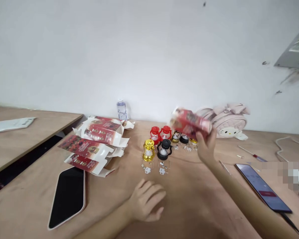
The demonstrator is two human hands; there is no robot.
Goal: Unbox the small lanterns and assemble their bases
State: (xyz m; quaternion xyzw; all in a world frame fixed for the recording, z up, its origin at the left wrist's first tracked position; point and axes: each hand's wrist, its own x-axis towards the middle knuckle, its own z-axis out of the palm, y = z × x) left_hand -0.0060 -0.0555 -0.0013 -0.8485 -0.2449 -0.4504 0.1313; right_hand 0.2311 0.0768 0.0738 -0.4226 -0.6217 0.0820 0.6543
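My right hand (207, 147) grips a red printed carton (189, 121), blurred by motion, above the back of the table. My left hand (148, 200) is over the near middle of the table, fingers loosely bent, thumb apart and nothing visible in it. Beyond it stand a gold mini lantern (149, 151) and a black mini lantern (164, 150), with small metal parts (161, 170) laid out before them. Two red lanterns (154, 134) stand behind. More lanterns (184, 138) are partly hidden beneath the carton.
Several opened red cartons (97, 131) lie heaped at left beside a dark-screened phone (67, 196). A bottle (121, 109) stands by the wall. At right are a pink bag (229, 124), a screwdriver (254, 154), a lit phone (262, 187) and a white cable (279, 146).
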